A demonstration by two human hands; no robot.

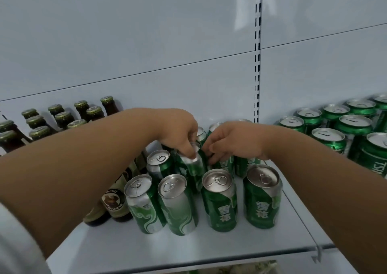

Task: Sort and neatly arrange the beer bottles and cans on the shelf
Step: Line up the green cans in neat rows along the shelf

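Several green beer cans stand in rows on the pale shelf [209, 250]. My left hand [180, 133] reaches over them and grips the top rim of a middle green can [193, 166], which tilts slightly. My right hand [234, 141] curls its fingers round the top of a neighbouring green can [225, 164] just to the right. In front stand a row of cans, among them one [178, 204] and another [262, 196]. Brown beer bottles [62, 118] with green caps fill the shelf's left side, partly hidden by my left forearm.
A second group of green cans [343, 131] stands on the adjoining shelf at right, past the slotted upright [257, 64]. Two labelled bottles [114, 202] stand beside the front cans. Bare shelf runs along the front edge.
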